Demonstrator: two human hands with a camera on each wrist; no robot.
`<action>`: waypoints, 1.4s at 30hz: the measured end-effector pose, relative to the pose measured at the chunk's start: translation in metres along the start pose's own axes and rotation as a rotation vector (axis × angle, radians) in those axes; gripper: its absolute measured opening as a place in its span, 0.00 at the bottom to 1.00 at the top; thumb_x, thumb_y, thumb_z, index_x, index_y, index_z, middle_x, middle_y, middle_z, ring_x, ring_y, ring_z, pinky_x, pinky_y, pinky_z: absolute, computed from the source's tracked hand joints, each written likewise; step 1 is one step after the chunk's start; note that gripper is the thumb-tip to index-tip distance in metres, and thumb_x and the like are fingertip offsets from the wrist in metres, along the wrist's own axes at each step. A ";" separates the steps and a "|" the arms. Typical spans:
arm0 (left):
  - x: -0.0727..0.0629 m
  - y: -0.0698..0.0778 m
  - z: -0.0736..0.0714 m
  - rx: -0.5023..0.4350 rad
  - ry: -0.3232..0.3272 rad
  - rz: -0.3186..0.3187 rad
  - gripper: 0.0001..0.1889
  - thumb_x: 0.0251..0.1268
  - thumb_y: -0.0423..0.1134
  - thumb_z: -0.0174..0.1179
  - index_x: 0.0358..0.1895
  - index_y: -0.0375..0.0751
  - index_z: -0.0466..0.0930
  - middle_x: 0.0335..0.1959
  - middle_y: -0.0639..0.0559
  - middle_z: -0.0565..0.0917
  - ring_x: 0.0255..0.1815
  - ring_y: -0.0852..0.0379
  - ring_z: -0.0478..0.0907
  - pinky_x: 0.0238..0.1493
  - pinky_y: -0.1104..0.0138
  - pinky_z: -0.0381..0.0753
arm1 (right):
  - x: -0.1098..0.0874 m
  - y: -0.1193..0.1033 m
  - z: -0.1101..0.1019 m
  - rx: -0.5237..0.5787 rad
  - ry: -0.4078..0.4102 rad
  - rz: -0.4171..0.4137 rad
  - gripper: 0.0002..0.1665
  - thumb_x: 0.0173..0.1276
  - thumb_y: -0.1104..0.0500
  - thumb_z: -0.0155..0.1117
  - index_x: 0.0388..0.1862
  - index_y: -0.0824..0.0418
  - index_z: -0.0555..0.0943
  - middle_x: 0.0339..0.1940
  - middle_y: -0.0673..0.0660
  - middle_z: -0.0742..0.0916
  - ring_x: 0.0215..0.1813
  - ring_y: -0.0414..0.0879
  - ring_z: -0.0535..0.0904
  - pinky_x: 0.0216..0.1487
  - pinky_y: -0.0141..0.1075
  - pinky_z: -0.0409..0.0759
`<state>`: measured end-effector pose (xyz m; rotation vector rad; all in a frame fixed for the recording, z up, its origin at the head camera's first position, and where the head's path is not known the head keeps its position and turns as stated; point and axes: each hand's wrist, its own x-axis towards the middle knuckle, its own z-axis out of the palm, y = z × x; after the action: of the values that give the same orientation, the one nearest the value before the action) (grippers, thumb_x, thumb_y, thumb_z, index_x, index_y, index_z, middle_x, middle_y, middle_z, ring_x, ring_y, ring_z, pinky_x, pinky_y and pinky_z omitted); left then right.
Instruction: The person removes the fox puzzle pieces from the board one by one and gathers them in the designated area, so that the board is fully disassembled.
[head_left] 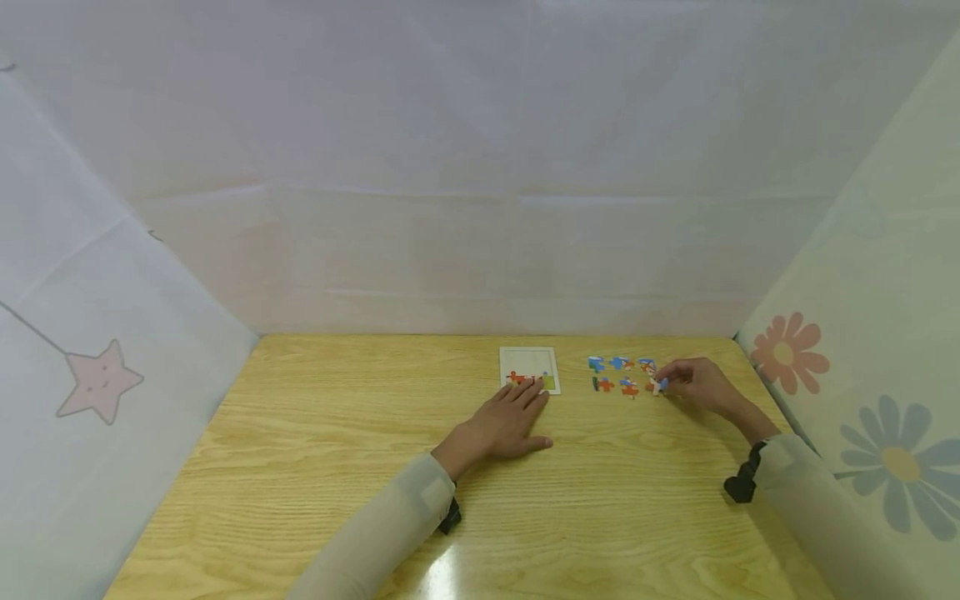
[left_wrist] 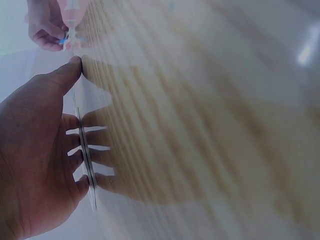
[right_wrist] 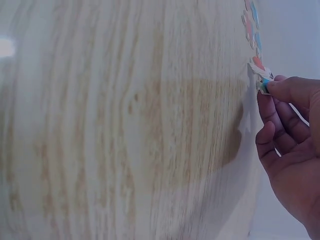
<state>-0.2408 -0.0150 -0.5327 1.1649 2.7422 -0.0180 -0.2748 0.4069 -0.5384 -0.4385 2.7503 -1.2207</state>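
A jigsaw puzzle board (head_left: 528, 362) with a pale frame lies near the back of the table, some red and green pieces fitted along its near side. My left hand (head_left: 504, 423) rests with straight, spread fingers on the board's near edge, thumb out to the right on the tabletop. To the right, my right hand (head_left: 699, 385) pinches a jigsaw piece (right_wrist: 265, 85) between thumb and fingertips, tilted up at the right end of the loose pieces. Those loose jigsaw pieces (head_left: 628, 387) lie in two short rows between the board and my right hand.
The wood-grain table (head_left: 360, 433) is walled by pale cloth at the back and sides. Its back edge runs just behind the board. At the right, a cloth wall with printed flowers (head_left: 791, 354) stands close to my right forearm.
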 end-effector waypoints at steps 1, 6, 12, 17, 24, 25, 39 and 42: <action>0.000 0.000 0.000 -0.001 0.000 0.001 0.46 0.81 0.71 0.42 0.88 0.44 0.49 0.89 0.46 0.46 0.89 0.49 0.44 0.86 0.52 0.52 | 0.000 0.001 0.000 -0.008 -0.001 -0.002 0.10 0.73 0.69 0.70 0.51 0.65 0.89 0.45 0.60 0.91 0.43 0.45 0.87 0.41 0.33 0.86; -0.001 0.000 -0.001 0.000 -0.003 0.005 0.45 0.81 0.70 0.42 0.88 0.44 0.49 0.89 0.46 0.46 0.89 0.48 0.44 0.86 0.51 0.51 | 0.001 0.003 0.000 -0.085 -0.006 -0.027 0.10 0.71 0.71 0.70 0.49 0.63 0.90 0.46 0.60 0.91 0.43 0.45 0.86 0.42 0.33 0.86; -0.002 0.001 -0.002 -0.005 -0.004 0.011 0.45 0.82 0.70 0.41 0.88 0.43 0.48 0.89 0.45 0.45 0.89 0.47 0.44 0.86 0.51 0.51 | 0.001 0.001 0.001 -0.112 -0.010 -0.020 0.11 0.71 0.71 0.70 0.48 0.62 0.90 0.46 0.60 0.91 0.43 0.45 0.85 0.43 0.33 0.85; -0.002 0.000 -0.002 -0.005 -0.006 0.011 0.45 0.82 0.70 0.41 0.88 0.43 0.48 0.89 0.45 0.45 0.89 0.47 0.44 0.86 0.51 0.50 | 0.000 0.000 0.001 -0.116 -0.015 -0.018 0.11 0.71 0.71 0.70 0.49 0.63 0.90 0.47 0.61 0.91 0.43 0.45 0.85 0.42 0.34 0.85; -0.001 0.000 -0.001 -0.002 -0.017 -0.005 0.45 0.81 0.71 0.41 0.88 0.45 0.47 0.90 0.47 0.44 0.89 0.49 0.42 0.87 0.53 0.48 | 0.002 0.002 0.003 -0.131 -0.005 -0.029 0.10 0.71 0.71 0.69 0.48 0.64 0.90 0.48 0.62 0.91 0.43 0.44 0.85 0.44 0.35 0.85; -0.001 0.000 -0.001 -0.001 -0.019 -0.005 0.45 0.81 0.71 0.41 0.88 0.45 0.47 0.90 0.47 0.43 0.89 0.49 0.42 0.87 0.53 0.48 | 0.002 0.002 0.003 -0.130 -0.004 -0.032 0.10 0.71 0.71 0.69 0.48 0.64 0.90 0.48 0.62 0.91 0.43 0.44 0.85 0.44 0.35 0.85; 0.000 0.001 -0.002 -0.008 0.001 0.000 0.45 0.82 0.70 0.42 0.88 0.44 0.49 0.89 0.45 0.45 0.89 0.47 0.44 0.86 0.52 0.50 | 0.003 0.003 0.003 -0.146 0.010 -0.062 0.09 0.72 0.71 0.69 0.48 0.65 0.90 0.45 0.60 0.89 0.42 0.44 0.85 0.44 0.34 0.85; 0.000 0.001 0.000 -0.005 0.005 0.000 0.45 0.81 0.71 0.41 0.88 0.44 0.49 0.89 0.45 0.45 0.89 0.48 0.43 0.86 0.52 0.50 | 0.002 0.002 0.003 -0.159 0.008 -0.061 0.09 0.73 0.70 0.69 0.48 0.64 0.90 0.45 0.60 0.89 0.43 0.47 0.86 0.44 0.34 0.85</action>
<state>-0.2404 -0.0146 -0.5325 1.1651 2.7451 -0.0077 -0.2764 0.4057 -0.5416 -0.5370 2.8722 -1.0210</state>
